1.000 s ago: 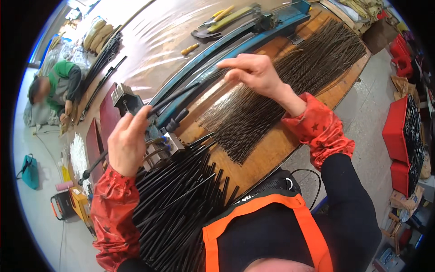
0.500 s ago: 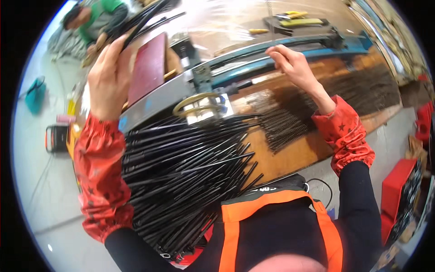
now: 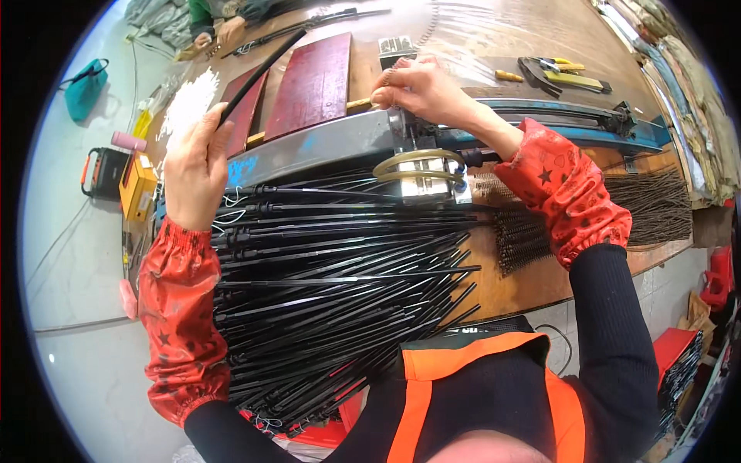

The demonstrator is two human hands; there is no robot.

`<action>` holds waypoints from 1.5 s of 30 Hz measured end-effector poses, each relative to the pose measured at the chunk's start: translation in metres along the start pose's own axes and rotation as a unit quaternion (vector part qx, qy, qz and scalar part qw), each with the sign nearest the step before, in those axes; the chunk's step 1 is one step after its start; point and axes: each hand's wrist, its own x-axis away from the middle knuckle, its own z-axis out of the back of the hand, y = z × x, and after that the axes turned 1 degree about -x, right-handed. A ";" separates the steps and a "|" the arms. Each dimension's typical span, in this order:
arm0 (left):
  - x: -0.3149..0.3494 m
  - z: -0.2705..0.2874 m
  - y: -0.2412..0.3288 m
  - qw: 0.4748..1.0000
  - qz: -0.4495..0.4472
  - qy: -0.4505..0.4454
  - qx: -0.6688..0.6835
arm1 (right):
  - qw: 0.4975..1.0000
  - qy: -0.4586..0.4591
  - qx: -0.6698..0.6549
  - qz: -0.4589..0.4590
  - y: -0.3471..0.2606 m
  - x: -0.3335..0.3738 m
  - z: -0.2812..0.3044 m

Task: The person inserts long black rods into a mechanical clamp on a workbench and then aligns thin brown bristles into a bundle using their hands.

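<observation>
Wooden workbench [image 3: 540, 278], long and worn, its far half covered by a glossy clear sheet. Pale concrete floor to the left and below right. A blue-grey metal rail [image 3: 324, 143] runs across the bench, with a small metal fixture [image 3: 424, 166] and a loop of yellowish hose clamped at its middle.

Left hand [image 3: 197, 166] is raised over the rail's left end, fingers curled tight around a long black rod [image 3: 258, 73] that slants up and away toward the far side. Right hand [image 3: 421, 89] sits at the top of the fixture, fingertips pressed together in a pinch on something small; what it is cannot be made out.

Between the rail and the person's body lies a deep heap of black rods [image 3: 332, 285], mostly lying left to right, spilling off the near edge. To the right, a dark bundle of thin wire pieces [image 3: 656, 208] lies on the wood, partly hidden by the right red sleeve.

Beyond the rail: two dark red boards [image 3: 316, 81], a yellow-handled tool [image 3: 567, 73]. On the floor at left: a yellow box [image 3: 139, 185], a teal bag [image 3: 83, 86]. Red crates [image 3: 679, 355] at lower right. Another person [image 3: 224, 23] crouches at the far end.
</observation>
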 end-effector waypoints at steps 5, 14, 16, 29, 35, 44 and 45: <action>-0.002 -0.009 -0.001 1.000 0.023 -0.013 0.006 | 0.974 -0.066 0.205 0.074 -0.016 -0.015 -0.015; 0.021 -0.040 -0.019 0.991 0.024 -0.132 -0.004 | 0.903 0.132 0.407 0.023 0.062 0.139 0.121; 0.006 -0.077 0.018 0.984 -0.010 -0.179 0.000 | 0.899 0.135 0.413 -0.046 0.080 0.179 0.162; -0.016 -0.149 0.054 0.983 -0.006 -0.141 0.116 | 0.919 0.144 0.354 -0.093 0.108 0.221 0.173; -0.015 -0.159 0.060 0.980 0.034 -0.127 0.151 | 0.916 0.162 0.358 -0.079 0.106 0.214 0.168; -0.032 -0.165 0.055 0.966 -0.005 -0.114 0.233 | 0.915 0.163 0.349 -0.122 0.100 0.234 0.189; -0.032 -0.163 0.051 0.962 -0.002 -0.148 0.231 | 0.912 0.158 0.364 -0.106 0.091 0.229 0.184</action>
